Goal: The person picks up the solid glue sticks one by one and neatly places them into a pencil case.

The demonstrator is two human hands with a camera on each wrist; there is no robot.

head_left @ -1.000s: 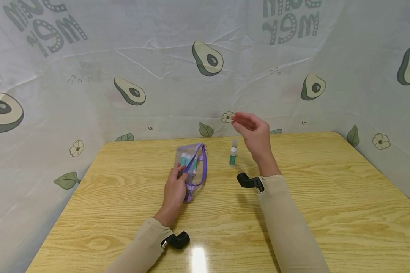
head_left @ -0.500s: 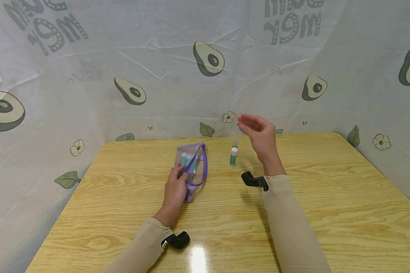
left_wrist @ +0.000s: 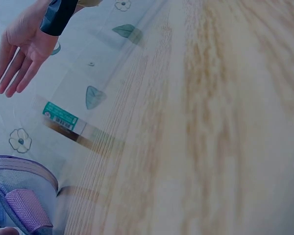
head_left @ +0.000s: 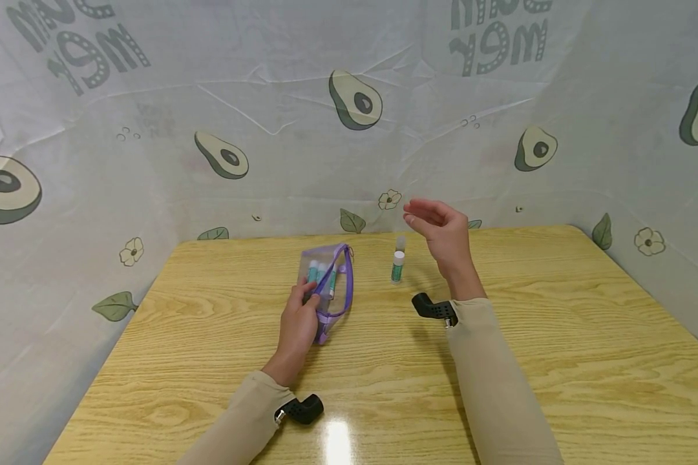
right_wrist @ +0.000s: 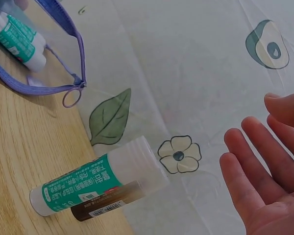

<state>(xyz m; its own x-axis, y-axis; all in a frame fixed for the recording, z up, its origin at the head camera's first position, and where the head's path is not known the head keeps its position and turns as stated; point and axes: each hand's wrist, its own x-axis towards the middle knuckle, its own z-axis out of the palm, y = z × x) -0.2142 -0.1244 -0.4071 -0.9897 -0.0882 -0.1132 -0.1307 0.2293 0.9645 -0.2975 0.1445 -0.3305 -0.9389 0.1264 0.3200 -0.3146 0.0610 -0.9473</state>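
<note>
My left hand [head_left: 295,320] grips the near side of a see-through mesh zipper pouch [head_left: 349,284] with purple trim, its mouth gaping to the right. Inside it lie several glue sticks [right_wrist: 19,44] with green labels and white caps. On the table to the pouch's right, a green-labelled glue stick [head_left: 397,268] stands upright. Right behind it is a slimmer stick [right_wrist: 108,200] with a brown label and a clear cap. My right hand [head_left: 444,236] is raised above and to the right of these two, fingers loosely bent, holding nothing.
The wooden table [head_left: 518,336] reaches back to a pale cloth [head_left: 291,181] printed with avocados, leaves and flowers, which also hangs along both sides. A black wrist camera [head_left: 433,309] sits on the right sleeve, another wrist camera [head_left: 302,409] on the left.
Over the last second my right hand has drawn a little to the right, away from the upright glue stick, then nearly stopped. My left hand and the pouch look unmoved.
</note>
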